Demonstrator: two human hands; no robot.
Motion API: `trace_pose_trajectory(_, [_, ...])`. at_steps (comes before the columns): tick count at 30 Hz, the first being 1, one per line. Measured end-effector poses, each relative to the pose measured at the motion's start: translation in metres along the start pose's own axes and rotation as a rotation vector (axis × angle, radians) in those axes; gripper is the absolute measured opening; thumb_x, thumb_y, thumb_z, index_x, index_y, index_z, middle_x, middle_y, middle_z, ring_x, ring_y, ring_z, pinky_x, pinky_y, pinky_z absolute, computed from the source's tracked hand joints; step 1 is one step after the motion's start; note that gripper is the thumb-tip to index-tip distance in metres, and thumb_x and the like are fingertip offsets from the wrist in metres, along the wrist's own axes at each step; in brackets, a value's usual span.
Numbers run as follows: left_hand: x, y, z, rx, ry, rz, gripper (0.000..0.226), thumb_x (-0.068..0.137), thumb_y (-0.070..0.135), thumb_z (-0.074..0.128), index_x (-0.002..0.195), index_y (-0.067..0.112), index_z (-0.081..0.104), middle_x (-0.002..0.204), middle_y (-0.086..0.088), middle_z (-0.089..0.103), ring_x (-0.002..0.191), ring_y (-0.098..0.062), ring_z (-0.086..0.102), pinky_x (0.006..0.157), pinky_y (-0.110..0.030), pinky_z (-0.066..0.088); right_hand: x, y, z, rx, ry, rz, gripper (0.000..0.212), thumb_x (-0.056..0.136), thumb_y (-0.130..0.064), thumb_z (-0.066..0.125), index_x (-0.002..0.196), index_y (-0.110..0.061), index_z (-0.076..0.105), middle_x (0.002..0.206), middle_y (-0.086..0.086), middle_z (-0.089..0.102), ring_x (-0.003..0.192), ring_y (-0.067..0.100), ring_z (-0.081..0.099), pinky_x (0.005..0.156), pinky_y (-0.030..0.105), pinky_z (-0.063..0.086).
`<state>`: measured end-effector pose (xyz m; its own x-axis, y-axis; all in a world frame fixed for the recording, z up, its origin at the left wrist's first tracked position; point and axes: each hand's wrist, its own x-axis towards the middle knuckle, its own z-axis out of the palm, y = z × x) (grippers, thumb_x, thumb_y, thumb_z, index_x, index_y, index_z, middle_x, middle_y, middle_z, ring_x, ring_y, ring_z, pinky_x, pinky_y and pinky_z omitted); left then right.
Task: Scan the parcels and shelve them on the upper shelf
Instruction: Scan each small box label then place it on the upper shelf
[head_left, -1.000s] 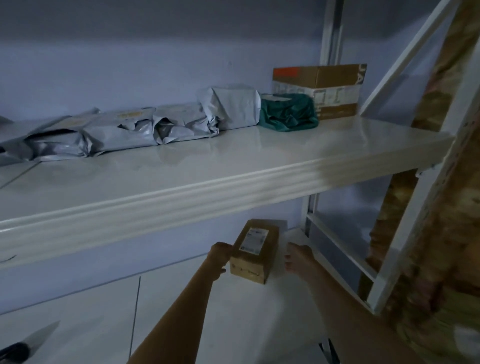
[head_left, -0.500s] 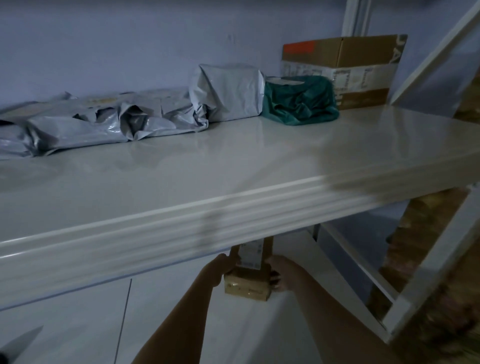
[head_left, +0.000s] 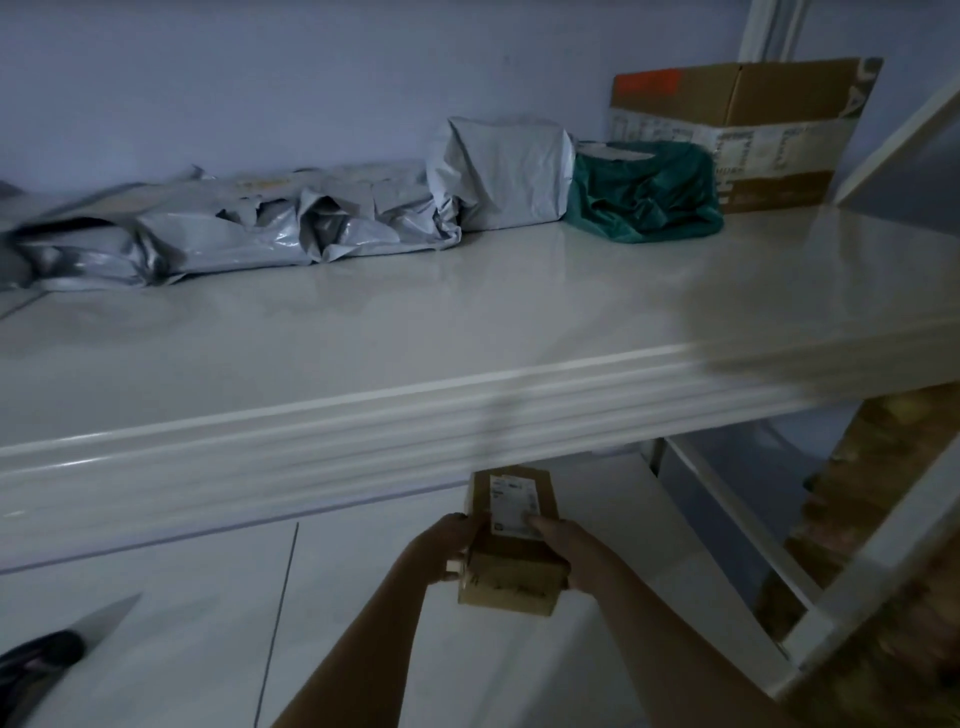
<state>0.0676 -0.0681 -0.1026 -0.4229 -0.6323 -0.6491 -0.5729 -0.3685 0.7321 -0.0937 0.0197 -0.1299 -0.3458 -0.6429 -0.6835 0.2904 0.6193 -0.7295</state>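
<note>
A small brown cardboard parcel (head_left: 511, 564) with a white label on top is held over the lower shelf (head_left: 363, 613), just below the front edge of the upper shelf (head_left: 363, 332). My left hand (head_left: 447, 545) grips its left side, and my right hand (head_left: 563, 545) grips its right side with the thumb on the label. The parcel's far end is hidden under the upper shelf's lip. No scanner shows in this view.
Along the back of the upper shelf lie several grey poly-bag parcels (head_left: 291, 228), a taller grey parcel (head_left: 506, 176), a green bag (head_left: 644, 195) and a large cardboard box (head_left: 743, 135). White rack braces (head_left: 883, 540) stand at the right. A dark object (head_left: 36, 670) lies at the lower left.
Both hands closed on the small parcel and lifted it off the lower shelf toward me. The view rose, showing more of the upper shelf's top.
</note>
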Motion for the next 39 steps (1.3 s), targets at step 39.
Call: trace_pose_trajectory(39, [-0.25, -0.248, -0.312, -0.375, 0.276, 0.294, 0.073, 0.079, 0.053, 0.074, 0.13, 0.036, 0.026, 0.112, -0.005, 0.07, 0.103, -0.023, 0.068, 0.094, -0.05, 0.053, -0.158, 0.074, 0.387, 0.007, -0.377, -0.43, 0.086, 0.071, -0.035, 0.09, 0.141, -0.033, 0.041, 0.119, 0.009, 0.073, 0.1, 0.029, 0.075, 0.084, 0.053, 0.061])
